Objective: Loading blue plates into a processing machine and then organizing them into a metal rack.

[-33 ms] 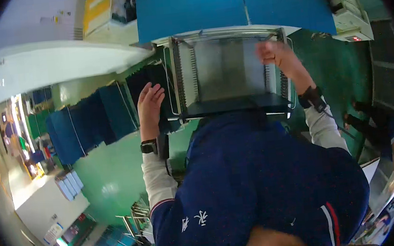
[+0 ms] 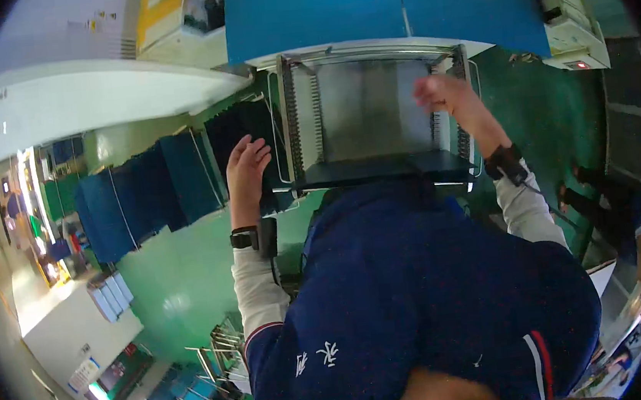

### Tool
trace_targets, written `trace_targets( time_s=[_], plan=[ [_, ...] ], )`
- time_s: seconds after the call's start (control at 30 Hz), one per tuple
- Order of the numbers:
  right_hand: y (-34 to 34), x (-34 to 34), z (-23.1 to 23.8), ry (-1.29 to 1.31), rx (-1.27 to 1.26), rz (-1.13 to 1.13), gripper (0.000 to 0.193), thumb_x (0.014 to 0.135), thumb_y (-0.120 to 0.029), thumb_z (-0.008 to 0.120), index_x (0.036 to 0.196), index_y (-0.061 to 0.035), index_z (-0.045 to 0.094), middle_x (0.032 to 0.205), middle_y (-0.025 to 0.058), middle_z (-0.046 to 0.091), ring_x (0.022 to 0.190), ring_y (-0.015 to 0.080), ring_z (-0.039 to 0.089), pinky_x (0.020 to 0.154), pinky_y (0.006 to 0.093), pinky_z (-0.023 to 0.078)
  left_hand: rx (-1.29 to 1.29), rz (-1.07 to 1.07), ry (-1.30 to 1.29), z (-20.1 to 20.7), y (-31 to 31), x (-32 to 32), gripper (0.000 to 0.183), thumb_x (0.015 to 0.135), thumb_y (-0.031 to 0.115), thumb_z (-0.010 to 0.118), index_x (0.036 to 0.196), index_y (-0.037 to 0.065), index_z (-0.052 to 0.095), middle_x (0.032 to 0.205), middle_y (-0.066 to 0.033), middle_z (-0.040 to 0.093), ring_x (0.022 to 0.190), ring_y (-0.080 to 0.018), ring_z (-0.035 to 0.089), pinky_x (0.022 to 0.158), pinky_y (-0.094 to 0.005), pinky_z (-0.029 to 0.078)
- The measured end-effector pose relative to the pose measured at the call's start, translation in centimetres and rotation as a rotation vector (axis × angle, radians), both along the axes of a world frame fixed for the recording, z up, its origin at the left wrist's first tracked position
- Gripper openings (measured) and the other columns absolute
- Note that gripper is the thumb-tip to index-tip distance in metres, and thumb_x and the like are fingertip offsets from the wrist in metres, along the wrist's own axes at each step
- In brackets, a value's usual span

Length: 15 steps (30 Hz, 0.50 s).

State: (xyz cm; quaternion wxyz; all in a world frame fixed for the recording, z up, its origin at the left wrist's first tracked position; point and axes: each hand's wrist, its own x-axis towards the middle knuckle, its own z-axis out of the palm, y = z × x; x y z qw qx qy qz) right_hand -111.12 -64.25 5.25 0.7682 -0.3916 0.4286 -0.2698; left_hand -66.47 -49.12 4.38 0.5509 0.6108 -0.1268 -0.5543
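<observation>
A metal rack [image 2: 290, 133] with toothed, slotted sides stands in front of my body, a smooth grey panel [image 2: 370, 110] showing inside it. Along its near edge runs a dark flat strip [image 2: 379, 169]. Over the rack's right side hovers my right hand [image 2: 445, 95], its fingers loosely bent and partly blurred, with nothing visible in them. My left hand [image 2: 247, 175] is raised just outside the rack's left side, fingers slightly curled and apart, holding nothing. Whether either hand touches the rack, I cannot tell.
Blue cabinet panels [image 2: 310, 12] rise beyond the rack. Racks of dark blue sheets [image 2: 142, 190] line the left, over a green floor [image 2: 174, 280]. A white machine [image 2: 580, 48] stands at far right. Another person's dark-clothed body [image 2: 621, 194] appears at the right edge.
My right hand has shifted slightly left and down over the rack, fingers still blurred. My left hand stays nearly in place; the whole view has moved a little.
</observation>
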Motion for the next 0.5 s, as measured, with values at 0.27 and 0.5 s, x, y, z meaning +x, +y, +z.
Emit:
trace_targets(
  time_s=[0.27,0.5],
  plan=[
    [8.3,2.3,-8.2,0.480,-0.224,0.601,0.042,0.081,-0.027,0.077,0.113,-0.0027,0.066,0.104,0.0093,0.069,0.097,0.0176,0.063,0.087,0.0307,0.049,0.276,-0.592,-0.621,-4.0,7.8,-2.4,0.053,0.072,0.030,0.083,0.114,0.002,0.065,0.107,-0.0120,0.066,0.104,-0.0275,0.062,0.091,-0.0377,0.048],
    [8.6,0.8,-7.2,0.619,-0.271,0.598,0.048,0.077,-0.034,0.079,0.111,-0.0020,0.066,0.102,0.0118,0.069,0.095,0.0211,0.065,0.084,0.0330,0.050,0.131,-0.656,-1.008,-6.4,9.1,-4.7,0.050,0.071,0.032,0.082,0.110,0.003,0.067,0.105,-0.0150,0.065,0.104,-0.0317,0.061,0.091,-0.0403,0.047]
  ],
)
